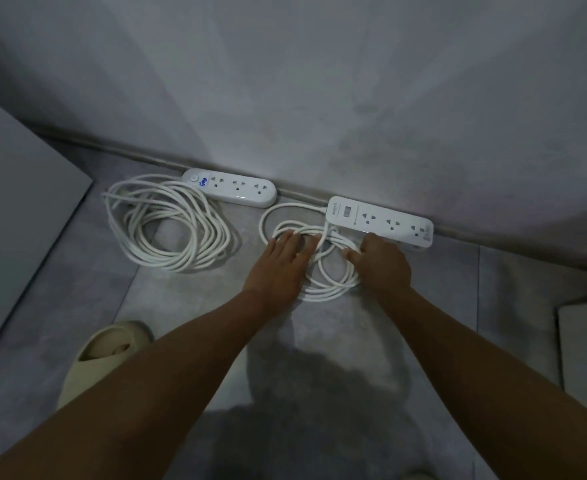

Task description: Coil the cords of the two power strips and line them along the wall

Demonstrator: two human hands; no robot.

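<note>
Left hand (281,261), fingers straight, is holding the coil (333,293) flat; right hand (384,266) at three o'clock, grip unclear, should be tucking loops.

- A single view, worn on the head, looks forward and down.
- It faces the wall (319,98), which fills the upper half beyond the fingers (299,242).
- It sits near: both forearms (167,375) come in large from the bottom corners, with the left hand (278,268) and right hand (385,268) just above frame middle.
- The wide lens bends the wall's foot, just past the fingertips, into a slanting line.
- Below the fingers the floor (319,341) fills the frame; a slipper (101,358) lies low and left of them.
</note>
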